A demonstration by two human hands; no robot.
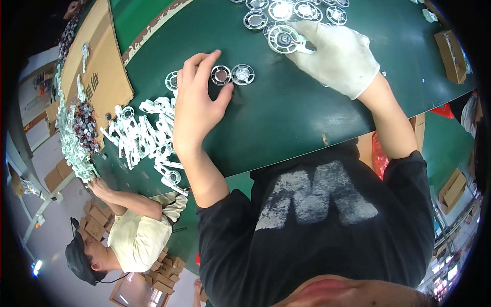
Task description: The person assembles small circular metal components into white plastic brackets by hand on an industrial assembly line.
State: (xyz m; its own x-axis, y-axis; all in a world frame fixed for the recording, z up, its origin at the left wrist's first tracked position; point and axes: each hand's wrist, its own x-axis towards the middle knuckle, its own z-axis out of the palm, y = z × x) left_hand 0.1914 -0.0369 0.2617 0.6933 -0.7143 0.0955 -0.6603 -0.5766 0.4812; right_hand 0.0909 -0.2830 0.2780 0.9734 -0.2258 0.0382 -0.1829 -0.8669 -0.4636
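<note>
My right hand (pixel 337 56), in a white glove, pinches a white round spoked fan housing (pixel 284 39) with a dark square part at its centre. It is held above the far part of the green table, next to a group of silver spoked rings (pixel 255 20). My bare left hand (pixel 197 100) is over the table with thumb and forefinger apart, around a silver ring with a dark brown centre (pixel 221 75). Whether the fingers touch that ring, I cannot tell. Right beside it lies another spoked ring (pixel 242 74) with a pale centre. A further ring (pixel 172 80) is partly hidden behind my left hand.
Left of my left forearm lies a pile of white handle-shaped parts (pixel 146 133). Beyond it are a cardboard sheet (pixel 102 56) and a heap of small dark parts (pixel 86 125). A co-worker (pixel 133 230) reaches to white parts at the left. An open carton (pixel 451 56) stands far right.
</note>
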